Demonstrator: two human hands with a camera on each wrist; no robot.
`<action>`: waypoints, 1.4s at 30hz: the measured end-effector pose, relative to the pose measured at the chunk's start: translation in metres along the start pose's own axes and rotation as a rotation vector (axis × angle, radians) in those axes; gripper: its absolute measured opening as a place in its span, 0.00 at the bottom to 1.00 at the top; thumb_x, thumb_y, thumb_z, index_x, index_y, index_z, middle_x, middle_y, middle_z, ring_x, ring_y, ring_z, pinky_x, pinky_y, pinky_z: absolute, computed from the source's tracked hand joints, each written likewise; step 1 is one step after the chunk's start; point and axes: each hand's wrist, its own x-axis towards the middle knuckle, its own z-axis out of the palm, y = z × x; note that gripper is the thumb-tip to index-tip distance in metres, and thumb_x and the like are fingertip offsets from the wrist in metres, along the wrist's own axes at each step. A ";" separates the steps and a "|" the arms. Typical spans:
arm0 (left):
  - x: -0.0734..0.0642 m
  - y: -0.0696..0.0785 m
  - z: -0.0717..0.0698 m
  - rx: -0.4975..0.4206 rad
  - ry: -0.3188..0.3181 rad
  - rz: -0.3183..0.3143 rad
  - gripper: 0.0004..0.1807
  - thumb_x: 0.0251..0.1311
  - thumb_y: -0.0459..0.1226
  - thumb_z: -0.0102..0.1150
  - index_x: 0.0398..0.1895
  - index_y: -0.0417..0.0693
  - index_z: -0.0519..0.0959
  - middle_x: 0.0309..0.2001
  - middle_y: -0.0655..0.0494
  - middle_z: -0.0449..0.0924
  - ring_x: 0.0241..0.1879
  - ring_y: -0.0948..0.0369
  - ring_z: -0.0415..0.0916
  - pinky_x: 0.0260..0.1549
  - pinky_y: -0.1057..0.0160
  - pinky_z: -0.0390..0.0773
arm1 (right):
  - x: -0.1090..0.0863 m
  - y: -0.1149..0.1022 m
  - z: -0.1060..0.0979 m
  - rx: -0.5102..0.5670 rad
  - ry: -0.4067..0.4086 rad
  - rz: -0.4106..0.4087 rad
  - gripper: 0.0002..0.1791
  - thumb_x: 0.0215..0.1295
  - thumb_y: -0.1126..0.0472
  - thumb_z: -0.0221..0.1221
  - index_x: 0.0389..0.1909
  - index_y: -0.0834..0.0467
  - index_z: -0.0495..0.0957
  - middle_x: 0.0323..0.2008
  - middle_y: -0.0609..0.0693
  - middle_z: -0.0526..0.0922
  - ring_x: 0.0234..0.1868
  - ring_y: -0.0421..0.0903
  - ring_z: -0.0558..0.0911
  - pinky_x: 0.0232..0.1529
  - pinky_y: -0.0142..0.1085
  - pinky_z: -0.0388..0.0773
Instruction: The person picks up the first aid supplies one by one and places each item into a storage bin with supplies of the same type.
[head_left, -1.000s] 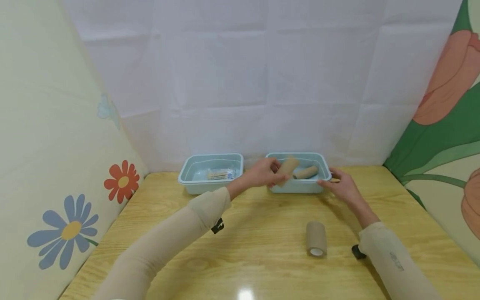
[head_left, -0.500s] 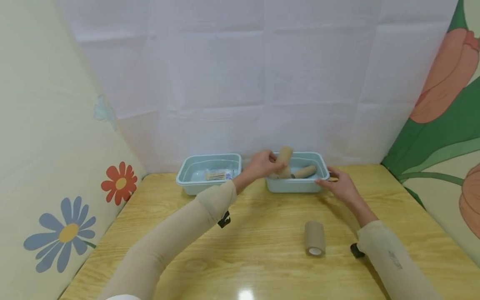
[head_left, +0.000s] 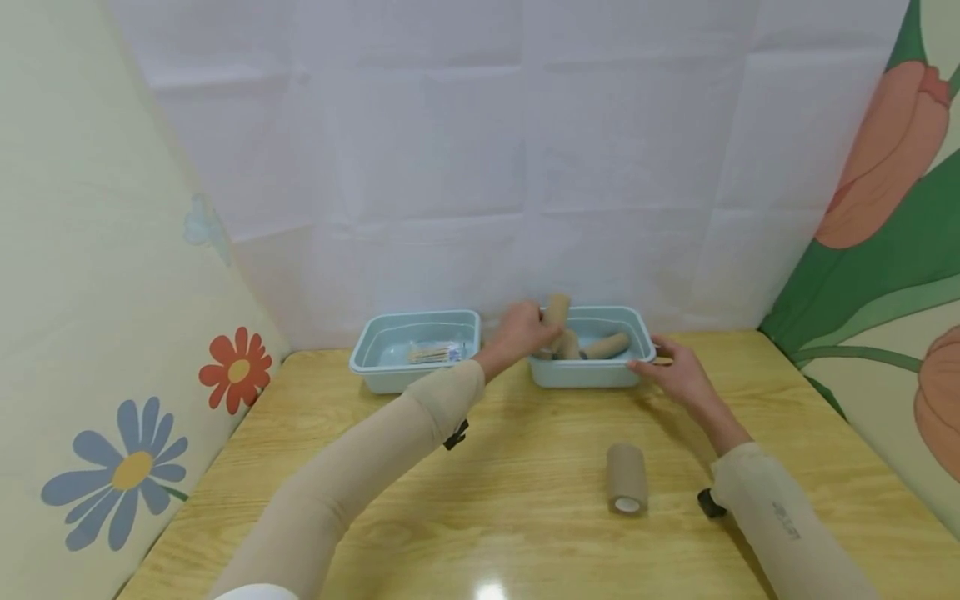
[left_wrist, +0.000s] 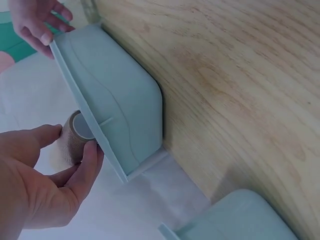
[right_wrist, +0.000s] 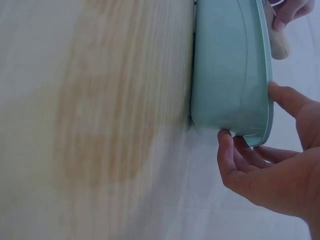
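Note:
My left hand (head_left: 522, 333) pinches a tan bandage roll (head_left: 557, 309) at the left end of the right-hand pale blue basin (head_left: 588, 377). In the left wrist view, thumb and fingers hold this roll (left_wrist: 75, 140) by its sides, its pale core showing beside the rim. Two more tan rolls lie in the basin, one in the middle (head_left: 567, 344) and one to the right (head_left: 606, 345). My right hand (head_left: 678, 372) grips the basin's right end. In the right wrist view, its thumb touches the rim and its fingers lie against the end wall.
A second pale blue basin (head_left: 384, 382) stands to the left, with a clear packet of thin sticks (head_left: 435, 353) inside. Another tan bandage roll (head_left: 627, 477) with a white core sits on the wooden table (head_left: 525, 517) in front. White sheeting (head_left: 420, 167) hangs behind the basins.
My left hand has moved slightly left and over the basin's left end, tipping the held roll more upright. The middle roll in the basin now shows more clearly. My right hand keeps its grip.

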 end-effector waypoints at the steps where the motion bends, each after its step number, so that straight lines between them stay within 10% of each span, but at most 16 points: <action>1: 0.000 0.000 0.000 0.005 -0.001 0.000 0.17 0.64 0.41 0.66 0.20 0.44 0.76 0.21 0.54 0.78 0.20 0.61 0.71 0.19 0.64 0.73 | 0.000 0.000 0.000 0.000 0.002 -0.001 0.40 0.70 0.55 0.66 0.75 0.68 0.60 0.66 0.73 0.69 0.61 0.68 0.75 0.55 0.52 0.77; 14: 0.008 0.009 0.006 0.246 -0.071 -0.011 0.21 0.68 0.38 0.60 0.15 0.48 0.69 0.16 0.57 0.68 0.15 0.62 0.63 0.16 0.65 0.69 | 0.001 0.005 -0.002 0.004 -0.001 -0.014 0.42 0.69 0.53 0.67 0.75 0.69 0.60 0.65 0.74 0.69 0.60 0.69 0.76 0.53 0.51 0.79; 21: 0.006 0.008 0.009 0.336 -0.021 0.034 0.13 0.70 0.40 0.60 0.47 0.38 0.80 0.43 0.46 0.83 0.38 0.55 0.80 0.35 0.60 0.81 | 0.002 0.006 -0.001 -0.001 0.002 -0.022 0.41 0.70 0.54 0.67 0.74 0.69 0.61 0.65 0.74 0.69 0.60 0.69 0.76 0.53 0.51 0.79; 42: -0.031 0.015 0.008 0.232 0.021 0.173 0.18 0.70 0.42 0.55 0.57 0.44 0.81 0.47 0.53 0.85 0.42 0.59 0.82 0.30 0.63 0.81 | 0.002 0.004 -0.006 -0.003 -0.021 0.004 0.42 0.70 0.53 0.66 0.76 0.67 0.59 0.67 0.72 0.67 0.62 0.68 0.74 0.55 0.54 0.77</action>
